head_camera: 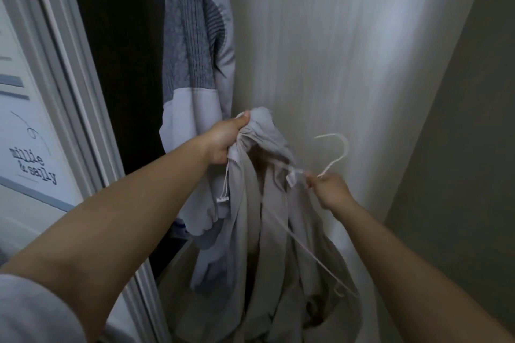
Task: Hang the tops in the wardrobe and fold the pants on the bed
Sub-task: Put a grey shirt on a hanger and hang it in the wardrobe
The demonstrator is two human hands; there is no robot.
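Currently two bare forearms are seen reaching up from the bottom corners toward frame centre. One pale hooded top (259, 220) is held up at centre, its fabric drooping to the bottom edge. The left hand (224, 140) is clenched around a bunched part of that top, probably the hood, just left of centre, thumb pressed on the cloth. Two drawstring ends (222, 200) are seen dangling just below that fist. The right hand (330, 189) is closed around the neck of one white hanger (335, 154), right of centre; a bit of the top's collar seems pinched there too, though blur makes that uncertain. The hanger's hook is curved up above the fist, free of any rail. One thin hanger arm is seen running down and to the right across the fabric, mostly outside the garment.

One grey patterned garment (195, 44) is already hung in the upper centre-left, inside the dark wardrobe opening (119, 36), its lower hem touching the held top. One white door frame (69, 86) is seen along the left side, and one printed panel (30, 164) with lettering at far left. One pale wall (334, 36) fills the upper right.
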